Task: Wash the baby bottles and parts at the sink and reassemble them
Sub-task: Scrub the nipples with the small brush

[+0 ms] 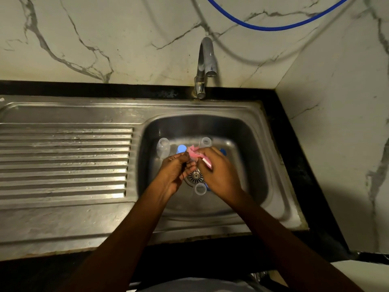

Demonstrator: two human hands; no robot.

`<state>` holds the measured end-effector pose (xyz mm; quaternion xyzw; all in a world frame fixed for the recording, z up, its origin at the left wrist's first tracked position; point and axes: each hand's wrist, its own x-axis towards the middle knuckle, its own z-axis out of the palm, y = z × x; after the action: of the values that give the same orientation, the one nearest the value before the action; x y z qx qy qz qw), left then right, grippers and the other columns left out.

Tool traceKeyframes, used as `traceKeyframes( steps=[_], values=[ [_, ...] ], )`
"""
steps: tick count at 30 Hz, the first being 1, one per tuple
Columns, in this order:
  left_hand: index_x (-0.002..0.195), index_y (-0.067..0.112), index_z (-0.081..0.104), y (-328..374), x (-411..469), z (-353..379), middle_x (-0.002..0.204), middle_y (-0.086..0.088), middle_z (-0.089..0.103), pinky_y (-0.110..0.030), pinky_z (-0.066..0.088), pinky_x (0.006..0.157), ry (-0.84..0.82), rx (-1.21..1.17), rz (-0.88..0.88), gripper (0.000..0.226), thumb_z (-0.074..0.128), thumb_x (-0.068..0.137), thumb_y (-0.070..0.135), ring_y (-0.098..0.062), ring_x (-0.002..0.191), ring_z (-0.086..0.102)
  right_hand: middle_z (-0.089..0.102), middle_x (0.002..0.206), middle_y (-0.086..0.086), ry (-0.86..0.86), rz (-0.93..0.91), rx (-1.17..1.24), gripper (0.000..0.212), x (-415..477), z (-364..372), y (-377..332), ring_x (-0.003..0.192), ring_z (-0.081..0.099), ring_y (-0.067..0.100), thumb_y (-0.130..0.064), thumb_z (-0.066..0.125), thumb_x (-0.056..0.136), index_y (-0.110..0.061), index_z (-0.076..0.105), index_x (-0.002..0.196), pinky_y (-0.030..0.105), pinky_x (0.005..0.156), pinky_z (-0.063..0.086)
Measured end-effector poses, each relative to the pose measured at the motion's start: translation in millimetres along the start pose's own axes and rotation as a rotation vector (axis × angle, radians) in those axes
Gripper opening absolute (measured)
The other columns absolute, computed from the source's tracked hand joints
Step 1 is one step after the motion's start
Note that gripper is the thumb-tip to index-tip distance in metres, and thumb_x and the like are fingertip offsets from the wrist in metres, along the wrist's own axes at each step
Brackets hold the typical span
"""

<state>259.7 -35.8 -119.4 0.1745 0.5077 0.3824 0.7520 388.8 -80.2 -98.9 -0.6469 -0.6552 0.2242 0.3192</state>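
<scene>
Hands working a pink scrubber over the sink, with bottle parts lying in the basin below.

The right hand (214, 171) has its fingers curled tight round the pink scrubber (194, 153). The left hand (175, 171) curls in against the scrubber, but motion blur hides whether it pinches a small part. In the sink (248, 131), a clear bottle (163, 147) sits at the back left with a blue cap (181, 148) just beside it. A clear cup (200, 189) lies near the drain (195, 175), under the wrists. These plastic pieces look light and stiff, and when wet they are likely slippery. The bottle is best taken round its body with the whole hand, and the small cap by its edge. The tap (207, 60) shows no stream.
</scene>
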Motion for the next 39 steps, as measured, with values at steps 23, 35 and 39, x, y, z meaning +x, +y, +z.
traceKeyframes(
  steps=[23, 35, 39],
  values=[
    [0.091, -0.001, 0.075, -11, 13, -4, 0.077, -0.019, 0.071, -0.026, 0.055, 0.065, -0.013, 0.243, 0.235, 0.015, 0.064, 0.094, 0.009, -0.013, 0.062, 0.064, 0.066, 0.103, -0.004, -0.154, 0.159, -0.246, 0.020, 6, -6, -6, 0.086, 0.063, 0.016, -0.029, 0.051, 0.097, -0.022, 0.064, 0.111, 0.028, 0.067, 0.045],
    [0.109, 0.002, 0.072, -21, 9, -16, 0.099, -0.014, 0.075, -0.033, 0.057, 0.083, -0.033, 0.214, 0.386, 0.019, 0.065, 0.092, 0.006, -0.026, 0.094, 0.072, 0.062, 0.116, -0.005, -0.212, 0.042, -0.480, 0.030, 2, 0, 5, 0.093, 0.063, 0.018, -0.032, 0.047, 0.099, -0.027, 0.058, 0.126, 0.033, 0.074, 0.050],
    [0.110, 0.001, 0.071, -26, 5, -15, 0.095, -0.007, 0.077, -0.028, 0.057, 0.080, -0.033, 0.230, 0.453, 0.021, 0.062, 0.091, -0.001, -0.018, 0.091, 0.073, 0.072, 0.087, 0.011, -0.166, 0.452, 0.279, 0.023, 19, -5, -4, 0.081, 0.069, 0.033, -0.030, 0.059, 0.094, -0.009, 0.070, 0.095, 0.044, 0.067, 0.054]
  ],
)
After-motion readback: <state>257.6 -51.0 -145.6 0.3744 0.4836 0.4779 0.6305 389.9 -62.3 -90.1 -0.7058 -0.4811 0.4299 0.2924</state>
